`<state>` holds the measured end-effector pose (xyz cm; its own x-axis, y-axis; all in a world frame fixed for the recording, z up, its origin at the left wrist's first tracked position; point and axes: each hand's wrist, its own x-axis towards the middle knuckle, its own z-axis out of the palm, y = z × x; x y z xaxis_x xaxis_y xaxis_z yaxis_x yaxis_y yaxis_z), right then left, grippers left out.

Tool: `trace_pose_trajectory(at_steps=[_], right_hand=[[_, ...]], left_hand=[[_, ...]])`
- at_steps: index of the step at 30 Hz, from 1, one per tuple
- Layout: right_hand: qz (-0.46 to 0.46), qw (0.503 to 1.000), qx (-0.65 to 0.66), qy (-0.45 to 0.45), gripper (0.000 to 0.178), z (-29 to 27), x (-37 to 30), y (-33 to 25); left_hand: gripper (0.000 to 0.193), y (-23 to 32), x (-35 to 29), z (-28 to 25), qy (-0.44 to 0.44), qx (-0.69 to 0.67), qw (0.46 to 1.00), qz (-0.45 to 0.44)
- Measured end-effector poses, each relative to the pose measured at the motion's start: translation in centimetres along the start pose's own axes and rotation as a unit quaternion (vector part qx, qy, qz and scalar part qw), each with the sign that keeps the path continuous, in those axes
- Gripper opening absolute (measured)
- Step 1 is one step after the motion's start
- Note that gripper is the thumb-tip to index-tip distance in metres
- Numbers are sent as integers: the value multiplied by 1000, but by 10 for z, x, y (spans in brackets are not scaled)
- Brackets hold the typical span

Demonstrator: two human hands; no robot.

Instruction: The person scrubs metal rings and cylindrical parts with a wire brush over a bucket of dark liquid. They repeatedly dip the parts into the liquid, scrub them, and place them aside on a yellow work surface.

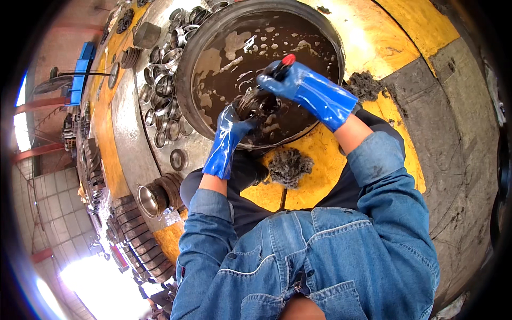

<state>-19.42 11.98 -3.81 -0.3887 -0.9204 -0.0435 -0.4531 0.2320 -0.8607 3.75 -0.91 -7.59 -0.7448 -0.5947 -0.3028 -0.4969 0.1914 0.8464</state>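
Both my hands wear blue rubber gloves and work over a wide round basin (pixel 185 85) of dark, foamy liquid. My left hand (pixel 232 129) is closed on a wet, dark metal ring (pixel 250 105), held low by the basin's near side. Above and to its right, my right hand (pixel 290 82) grips a brush by its dark handle (pixel 275 68), which has a red end (pixel 288 59). The brush's working end is down at the ring, and its bristles are hard to make out against the dark liquid.
Many metal rings (pixel 162 85) lie left of the basin, with a single ring (pixel 178 159) nearer me. Stacked larger rings (pixel 152 200) stand by my left knee. Grey fibrous wads (pixel 290 168) lie between my legs and right of the basin. A fan (pixel 53 85) stands far left.
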Motion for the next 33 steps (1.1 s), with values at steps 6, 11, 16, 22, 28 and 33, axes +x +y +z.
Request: trace_pose_trajectory(at_steps=[6, 11, 16, 22, 28, 33], right_hand=[[13, 997, 73, -12, 44, -10, 3, 1], [-75, 997, 23, -16, 48, 24, -1, -8], [76, 997, -12, -16, 49, -4, 16, 62], [174, 974, -145, 2, 47, 5, 23, 67], [60, 995, -55, 63, 44, -5, 39, 28], [-87, 994, -1, -59, 56, 3, 35, -74]], left_hand=[[61, -7, 0, 3, 52, 25, 998, -4], [58, -23, 6, 1, 45, 56, 997, -4], [54, 12, -4, 4, 30, 43, 998, -40], [62, 19, -6, 2, 25, 66, 996, -49], [72, 12, -13, 1, 66, 125, 990, -18], [72, -44, -9, 1, 73, 121, 990, -21]])
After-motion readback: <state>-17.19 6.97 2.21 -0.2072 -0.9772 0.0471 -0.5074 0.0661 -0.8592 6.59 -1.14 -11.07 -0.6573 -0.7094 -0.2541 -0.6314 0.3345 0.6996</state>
